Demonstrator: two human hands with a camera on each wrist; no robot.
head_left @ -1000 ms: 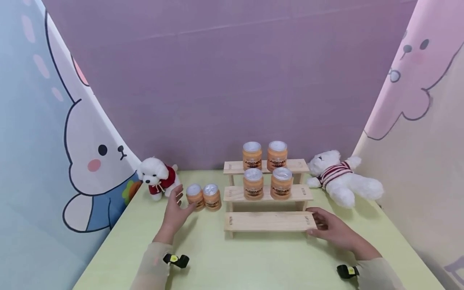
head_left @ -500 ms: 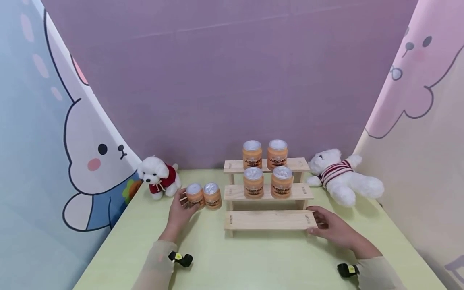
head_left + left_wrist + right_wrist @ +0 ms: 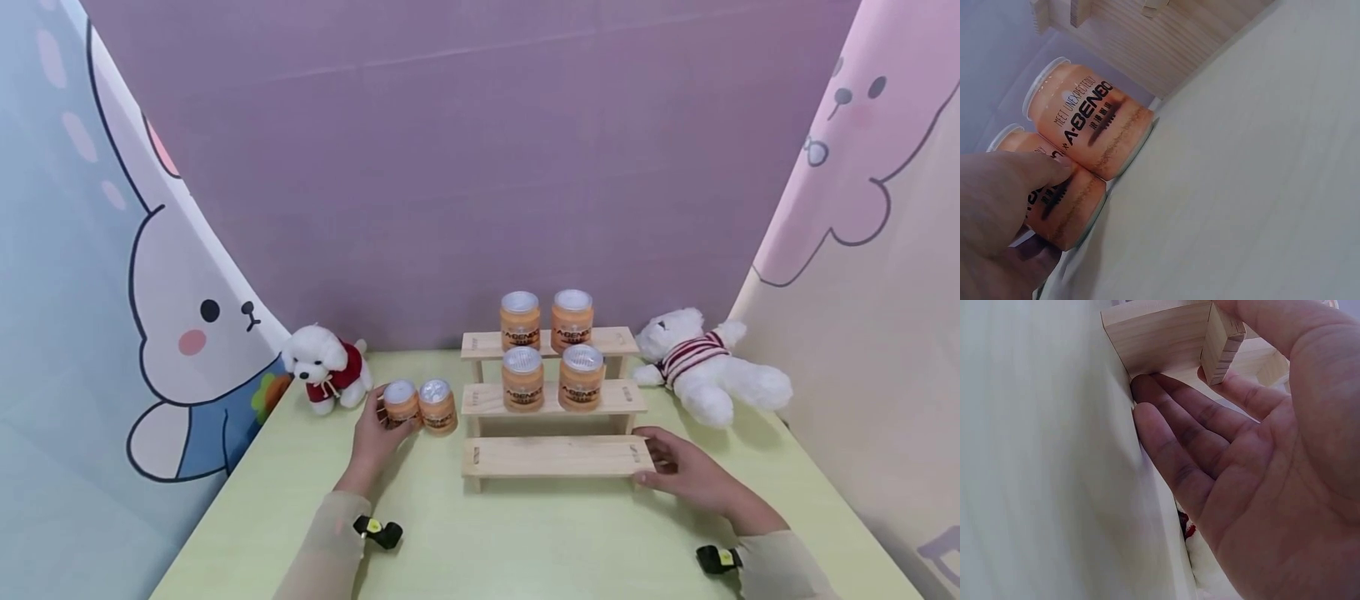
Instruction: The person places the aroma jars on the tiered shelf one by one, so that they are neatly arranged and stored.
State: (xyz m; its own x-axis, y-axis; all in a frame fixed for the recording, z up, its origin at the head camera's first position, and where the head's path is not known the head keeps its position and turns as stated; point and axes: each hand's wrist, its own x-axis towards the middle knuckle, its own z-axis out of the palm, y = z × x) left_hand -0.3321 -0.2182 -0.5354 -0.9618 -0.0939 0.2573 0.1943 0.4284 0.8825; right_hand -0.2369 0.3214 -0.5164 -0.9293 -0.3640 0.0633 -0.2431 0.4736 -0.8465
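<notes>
Moved right and closed in since a second ago with the left hand [image 3: 374, 440], now pinching the left can [image 3: 402, 408] between thumb and fingers. Stands on the table [image 3: 555, 542], touching the right can [image 3: 438, 412] and left of the rack [image 3: 555, 457]. Grips, with the right hand [image 3: 690, 478], the rack's near right end between thumb and index finger, with the other fingers stretched below. Shows two middle cans [image 3: 522, 385] and two far cans [image 3: 572, 327] upon the rack, between a toy dog [image 3: 324, 365] at left and a toy bear [image 3: 701, 365] at right.
</notes>
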